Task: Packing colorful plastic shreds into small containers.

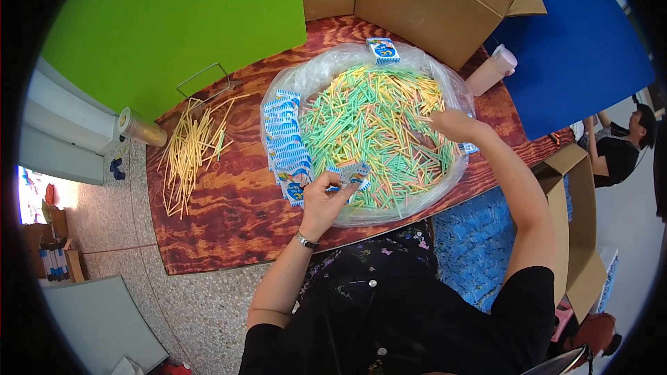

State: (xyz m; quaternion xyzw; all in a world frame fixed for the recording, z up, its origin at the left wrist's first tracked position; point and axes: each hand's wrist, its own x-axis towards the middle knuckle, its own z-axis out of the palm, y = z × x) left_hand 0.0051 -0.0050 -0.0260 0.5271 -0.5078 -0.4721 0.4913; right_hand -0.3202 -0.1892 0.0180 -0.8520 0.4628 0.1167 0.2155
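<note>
A big clear plastic bag lies spread open on the table, filled with a heap of short thin sticks in green, yellow and pink. My left hand, at the near left of the heap, is closed on a small blue-and-white packet. At the heap's right side, my right hand has its fingers curled down against the sticks; what they pinch is too small to tell. Overlapping blue-and-white packets line the bag's left side. One more packet rests on its far rim, and another shows below my right wrist.
Long pale-yellow sticks lie loose on the reddish wood-patterned table, near a clear jar and a wire stand. Behind the bag stands a cardboard box, with a pink bottle beside it. Another person is at far right.
</note>
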